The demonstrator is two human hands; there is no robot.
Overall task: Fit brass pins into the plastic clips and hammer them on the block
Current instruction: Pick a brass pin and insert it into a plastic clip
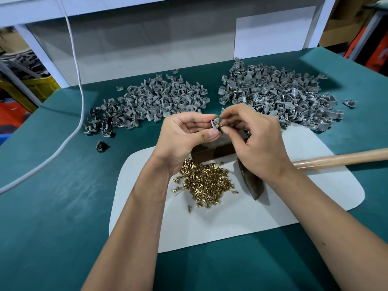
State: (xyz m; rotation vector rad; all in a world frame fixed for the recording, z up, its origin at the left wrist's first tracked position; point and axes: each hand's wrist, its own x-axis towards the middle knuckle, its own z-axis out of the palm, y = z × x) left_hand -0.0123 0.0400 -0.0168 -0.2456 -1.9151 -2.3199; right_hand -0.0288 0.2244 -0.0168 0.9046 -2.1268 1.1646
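Clip point(214, 123) and pin point(220, 126) between both hands' fingers point(212, 133).

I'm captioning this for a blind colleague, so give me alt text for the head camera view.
Two hands meet above a dark block: the left hand holds a grey plastic clip while the right hand pinches a brass pin at it. Loose brass pins and a hammer lie on a white mat, with two clip piles behind.
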